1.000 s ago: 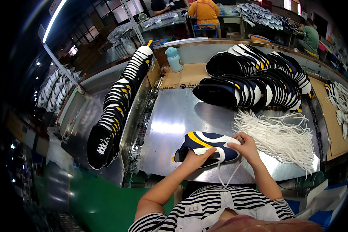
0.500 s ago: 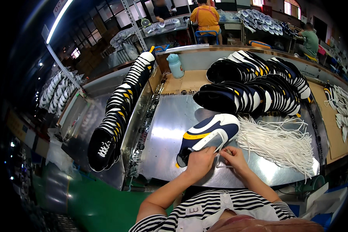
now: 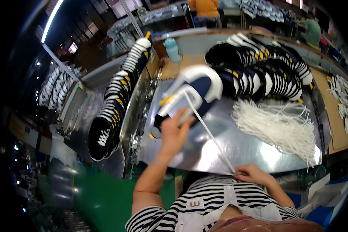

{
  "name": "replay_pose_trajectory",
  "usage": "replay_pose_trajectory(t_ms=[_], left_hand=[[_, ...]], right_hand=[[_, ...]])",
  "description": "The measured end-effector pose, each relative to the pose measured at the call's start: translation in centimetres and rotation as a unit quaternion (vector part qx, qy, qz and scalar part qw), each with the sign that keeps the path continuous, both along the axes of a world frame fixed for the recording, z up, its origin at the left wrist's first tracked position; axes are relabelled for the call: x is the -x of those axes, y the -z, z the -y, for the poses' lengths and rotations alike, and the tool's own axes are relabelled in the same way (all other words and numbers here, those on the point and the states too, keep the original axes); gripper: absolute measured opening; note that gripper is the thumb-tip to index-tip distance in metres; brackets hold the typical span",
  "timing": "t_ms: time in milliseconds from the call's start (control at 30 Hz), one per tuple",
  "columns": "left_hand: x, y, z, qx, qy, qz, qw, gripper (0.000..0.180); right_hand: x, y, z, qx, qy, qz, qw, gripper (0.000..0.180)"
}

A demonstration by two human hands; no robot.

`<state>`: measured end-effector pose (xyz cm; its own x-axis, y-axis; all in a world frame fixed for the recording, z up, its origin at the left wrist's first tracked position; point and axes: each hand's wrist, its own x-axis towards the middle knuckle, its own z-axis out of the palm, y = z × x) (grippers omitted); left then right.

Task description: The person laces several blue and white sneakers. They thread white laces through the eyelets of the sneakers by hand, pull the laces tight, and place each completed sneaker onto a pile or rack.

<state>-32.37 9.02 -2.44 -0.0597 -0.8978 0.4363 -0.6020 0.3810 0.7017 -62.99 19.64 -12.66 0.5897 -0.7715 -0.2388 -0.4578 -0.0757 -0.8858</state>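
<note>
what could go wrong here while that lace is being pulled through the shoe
The left hand grips the raised shoe only at its lower end, so a hard tug might twist it loose. The right hand pinches just the tip of the taut white lace, which could slip. The loose lace pile nearby may snag.

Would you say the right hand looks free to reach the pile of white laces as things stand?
Probably not yet: the right hand is pinching the taut lace, though nothing blocks the lace pile.

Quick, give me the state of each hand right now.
Left hand: closed on the navy and white shoe, lifted off the metal table.
Right hand: fingers pinched on the white lace, pulled taut.
</note>
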Motion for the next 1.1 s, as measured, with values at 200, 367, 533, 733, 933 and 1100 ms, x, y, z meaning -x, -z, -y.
replay_pose_trajectory(t_ms=[200, 367, 533, 733, 933, 1100], left_hand=[[2.3, 3.3, -1.2, -0.124, 0.190, 0.163, 0.960, 0.026], [3.5, 7.2, -1.8, -0.258, 0.225, 0.248, 0.906, 0.028], [4.5, 6.7, -2.1, -0.155, 0.228, 0.214, 0.937, 0.028], [7.7, 4.5, -1.2, -0.232, 0.213, 0.274, 0.909, 0.026], [7.9, 6.5, -0.8, -0.244, 0.219, 0.251, 0.911, 0.031], [8.4, 7.2, -0.5, -0.237, 0.184, 0.282, 0.911, 0.029]], right_hand=[[1.2, -2.1, -1.7, 0.029, 0.127, 0.158, 0.979, 0.009], [-3.1, -1.7, 3.5, 0.087, 0.278, 0.218, 0.932, 0.019], [-4.2, -1.6, 7.1, 0.053, 0.272, 0.195, 0.941, 0.015], [-4.7, -0.6, 9.0, 0.016, 0.251, 0.255, 0.934, 0.014], [-4.6, 1.5, 10.2, 0.042, 0.299, 0.312, 0.901, 0.013], [-4.6, 1.9, 10.5, 0.032, 0.335, 0.331, 0.881, 0.018]])
